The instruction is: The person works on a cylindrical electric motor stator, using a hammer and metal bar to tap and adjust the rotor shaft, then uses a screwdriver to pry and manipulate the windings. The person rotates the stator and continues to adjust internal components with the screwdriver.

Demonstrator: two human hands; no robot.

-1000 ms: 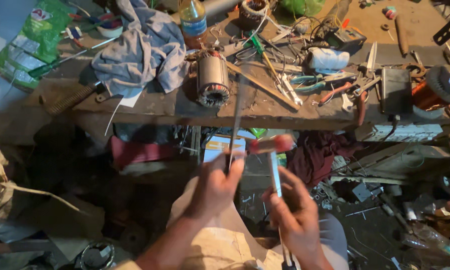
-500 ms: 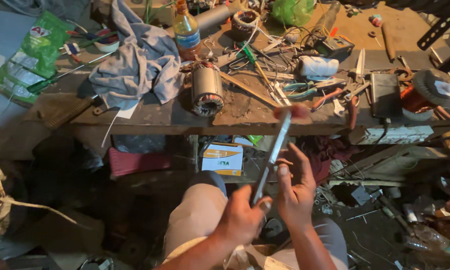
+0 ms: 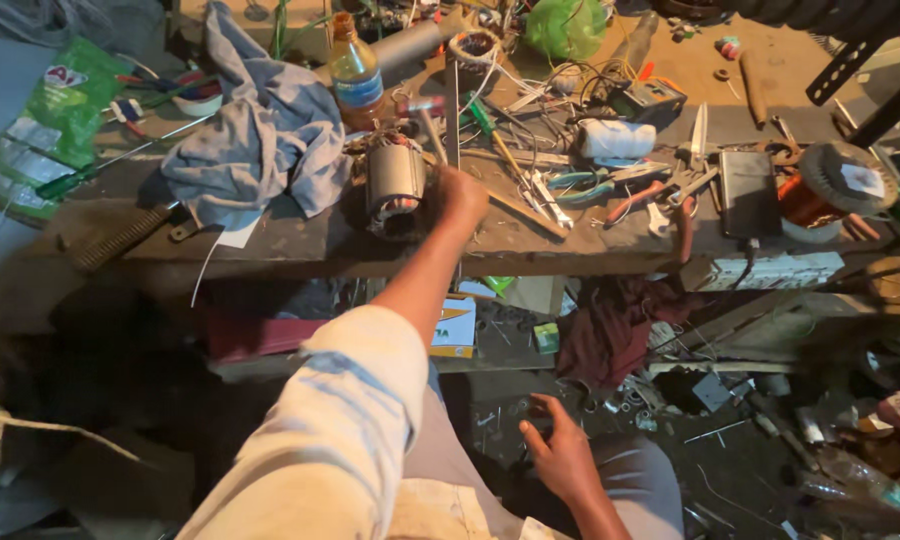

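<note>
Left hand (image 3: 462, 195) clenched round a thin metal strip (image 3: 453, 110) — held upright over the workbench (image 3: 300, 240), just beside the motor stator (image 3: 395, 185). Right hand (image 3: 560, 455) empty, fingers loose, above the lap.

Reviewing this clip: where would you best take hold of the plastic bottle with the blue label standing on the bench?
Probably around the bottle's labelled body, from the near side. It stands upright with cloth against its left and the motor stator just in front, so a grip from above the stator looks least obstructed.
</note>
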